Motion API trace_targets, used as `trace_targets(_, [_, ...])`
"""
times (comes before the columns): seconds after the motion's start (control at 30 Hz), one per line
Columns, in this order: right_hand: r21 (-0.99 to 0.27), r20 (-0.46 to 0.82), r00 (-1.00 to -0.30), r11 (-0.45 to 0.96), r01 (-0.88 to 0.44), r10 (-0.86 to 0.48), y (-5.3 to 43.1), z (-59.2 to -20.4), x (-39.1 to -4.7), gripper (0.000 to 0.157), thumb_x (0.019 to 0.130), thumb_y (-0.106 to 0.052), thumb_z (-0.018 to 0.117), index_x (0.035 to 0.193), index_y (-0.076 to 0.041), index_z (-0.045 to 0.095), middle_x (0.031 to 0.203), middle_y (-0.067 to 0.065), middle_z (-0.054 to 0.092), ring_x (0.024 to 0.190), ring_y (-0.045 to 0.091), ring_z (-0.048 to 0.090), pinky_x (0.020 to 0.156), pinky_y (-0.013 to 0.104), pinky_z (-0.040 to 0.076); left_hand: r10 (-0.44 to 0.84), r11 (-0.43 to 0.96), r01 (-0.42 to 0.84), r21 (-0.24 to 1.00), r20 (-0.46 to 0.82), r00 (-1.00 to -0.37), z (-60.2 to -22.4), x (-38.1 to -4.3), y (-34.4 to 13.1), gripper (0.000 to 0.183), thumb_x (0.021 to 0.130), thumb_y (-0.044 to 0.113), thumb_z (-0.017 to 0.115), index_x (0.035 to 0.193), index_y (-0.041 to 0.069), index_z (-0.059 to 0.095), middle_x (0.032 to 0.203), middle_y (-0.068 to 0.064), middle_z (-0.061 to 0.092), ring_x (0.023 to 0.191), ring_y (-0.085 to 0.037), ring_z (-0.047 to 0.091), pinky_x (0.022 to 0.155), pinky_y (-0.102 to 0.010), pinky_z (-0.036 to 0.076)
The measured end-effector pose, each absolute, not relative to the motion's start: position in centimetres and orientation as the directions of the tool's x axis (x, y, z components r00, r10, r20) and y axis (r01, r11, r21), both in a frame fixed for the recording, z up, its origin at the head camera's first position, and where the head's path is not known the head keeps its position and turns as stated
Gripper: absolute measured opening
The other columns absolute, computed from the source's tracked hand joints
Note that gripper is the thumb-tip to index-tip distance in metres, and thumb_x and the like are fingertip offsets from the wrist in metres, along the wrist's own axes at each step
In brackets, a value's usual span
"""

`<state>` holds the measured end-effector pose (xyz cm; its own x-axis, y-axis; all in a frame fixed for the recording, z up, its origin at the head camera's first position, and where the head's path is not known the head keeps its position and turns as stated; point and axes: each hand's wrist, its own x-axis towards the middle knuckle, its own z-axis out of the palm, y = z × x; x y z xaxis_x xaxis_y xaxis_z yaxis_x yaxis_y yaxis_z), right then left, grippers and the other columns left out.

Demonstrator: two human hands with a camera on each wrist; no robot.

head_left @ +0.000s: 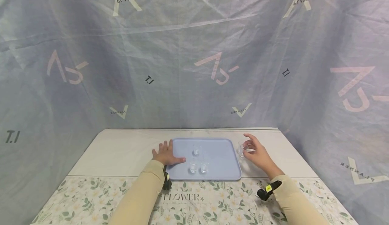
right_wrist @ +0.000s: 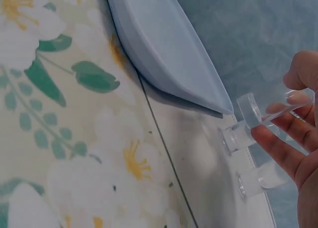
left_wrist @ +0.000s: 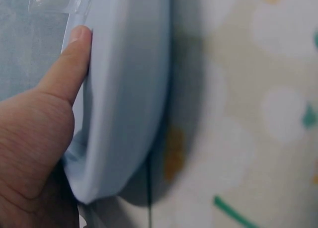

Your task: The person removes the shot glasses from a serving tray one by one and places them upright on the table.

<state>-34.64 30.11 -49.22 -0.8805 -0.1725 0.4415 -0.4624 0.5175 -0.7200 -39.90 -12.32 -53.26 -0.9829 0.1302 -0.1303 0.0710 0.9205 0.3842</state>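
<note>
Three clear cups [head_left: 204,167] stand on the blue tray [head_left: 222,154], a fourth is in hand: the held cup [right_wrist: 254,110] is just outside the tray's right rim. Right hand [head_left: 257,155] pinches it, thumb on one side, fingers on the other, around the upper part; the thick base sticks out free of the grip on the tray's side. Looks roughly upright, judged against the two standing cups [right_wrist: 263,181] on the white tabletop [head_left: 127,154] beside the tray. Left hand [head_left: 165,155] is spread over the tray's left rim, thumb reaching inside, gripping no cup (whether it bears down hard, can't tell). To handle this cup well: pinch light but firm, since smooth clear walls probably slip; lift the base past neighbours before any sideways move, as a low swing could clip a standing cup; keep the axis vertical so the whole base lands at once. Fingertips should stay off the underside. One fingertip looks close to the base, so I'd shift it up the wall first. Left palm steady on the rim would help stop the tray sliding.
</note>
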Motion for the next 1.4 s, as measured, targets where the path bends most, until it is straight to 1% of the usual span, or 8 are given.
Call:
trace_targets(0.2, [-0.730, 0.413, -0.898, 0.535, -0.425, -0.150, 30.2, -49.4, -34.4, 0.075, 0.083, 0.011, 0.070, 0.149, -0.007, 0.040, 0.107, 0.017, 0.062, 0.097, 0.029, 0.066, 0.079, 0.030, 0.058, 0.130, 0.917, 0.073, 0.392, -0.121, -0.984, -54.2, -40.8, -12.5, 0.138, 0.068, 0.088, 0.063, 0.163, 0.008, 0.004, 0.168, -0.023, 0.003, 0.154, -0.044, -0.002, 0.115, -0.071, -0.007])
trace_targets(0.5, [-0.723, 0.388, -0.911, 0.566, -0.396, -0.142, 30.4, -50.2, -34.2, 0.074, 0.084, 0.011, 0.069, 0.150, -0.007, 0.039, 0.108, 0.015, 0.062, 0.099, 0.032, 0.065, 0.082, 0.040, 0.058, 0.129, 0.922, 0.078, 0.380, -0.111, -0.985, -54.2, -40.7, -12.3, 0.138, 0.068, 0.089, 0.061, 0.163, 0.009, 0.002, 0.168, -0.022, 0.003, 0.154, -0.043, -0.002, 0.115, -0.071, -0.005])
trace_targets(0.63, [-0.727, 0.397, -0.907, 0.554, -0.405, -0.143, 30.5, -50.6, -34.1, 0.074, 0.083, 0.012, 0.069, 0.149, -0.005, 0.040, 0.107, 0.017, 0.063, 0.098, 0.033, 0.066, 0.082, 0.041, 0.058, 0.128, 0.921, 0.074, 0.383, -0.119, -0.985, -53.6, -40.2, -12.1, 0.136, 0.070, 0.088, 0.061, 0.163, 0.007, 0.004, 0.168, -0.023, 0.003, 0.154, -0.043, -0.001, 0.115, -0.071, -0.006])
trace_targets(0.87, [-0.733, 0.390, -0.910, 0.550, -0.400, -0.142, 30.6, -51.2, -34.0, 0.076, 0.081, 0.013, 0.068, 0.148, -0.007, 0.041, 0.108, 0.018, 0.062, 0.099, 0.033, 0.066, 0.083, 0.042, 0.058, 0.124, 0.918, 0.072, 0.390, -0.109, -0.986, -52.1, -39.0, -11.8, 0.134, 0.070, 0.082, 0.069, 0.161, 0.002, 0.012, 0.166, -0.028, 0.009, 0.152, -0.049, 0.004, 0.114, -0.074, -0.002])
trace_targets(1.07, [-0.727, 0.404, -0.903, 0.546, -0.415, -0.149, 30.6, -51.5, -34.1, 0.076, 0.081, 0.013, 0.067, 0.149, -0.007, 0.039, 0.109, 0.018, 0.062, 0.100, 0.034, 0.065, 0.084, 0.044, 0.058, 0.129, 0.916, 0.080, 0.392, -0.099, -0.987, -52.8, -39.4, -11.9, 0.135, 0.070, 0.086, 0.063, 0.162, 0.004, 0.009, 0.166, -0.026, 0.007, 0.153, -0.047, 0.002, 0.114, -0.074, -0.003])
trace_targets(1.27, [-0.719, 0.392, -0.909, 0.570, -0.397, -0.140, 30.5, -51.7, -34.1, 0.076, 0.082, 0.012, 0.068, 0.149, -0.008, 0.039, 0.109, 0.016, 0.061, 0.099, 0.031, 0.066, 0.084, 0.043, 0.058, 0.124, 0.918, 0.074, 0.389, -0.106, -0.987, -51.7, -38.7, -11.8, 0.134, 0.070, 0.081, 0.069, 0.161, 0.002, 0.012, 0.165, -0.029, 0.011, 0.152, -0.049, 0.006, 0.113, -0.075, 0.000])
trace_targets(1.33, [-0.707, 0.388, -0.911, 0.590, -0.390, -0.138, 30.5, -51.7, -34.2, 0.075, 0.083, 0.009, 0.068, 0.150, -0.009, 0.038, 0.109, 0.015, 0.061, 0.100, 0.030, 0.065, 0.084, 0.044, 0.058, 0.124, 0.917, 0.072, 0.392, -0.109, -0.986, -51.4, -38.5, -11.8, 0.133, 0.070, 0.081, 0.069, 0.161, 0.002, 0.013, 0.165, -0.029, 0.011, 0.152, -0.049, 0.005, 0.114, -0.075, -0.001])
trace_targets(1.4, [-0.702, 0.379, -0.916, 0.604, -0.378, -0.132, 30.5, -51.7, -34.1, 0.075, 0.083, 0.007, 0.068, 0.150, -0.010, 0.038, 0.110, 0.014, 0.061, 0.100, 0.030, 0.065, 0.085, 0.046, 0.058, 0.126, 0.913, 0.074, 0.400, -0.107, -0.986, -51.4, -38.5, -11.9, 0.136, 0.069, 0.086, 0.065, 0.162, 0.003, 0.011, 0.165, -0.029, 0.009, 0.152, -0.049, 0.004, 0.114, -0.074, -0.002])
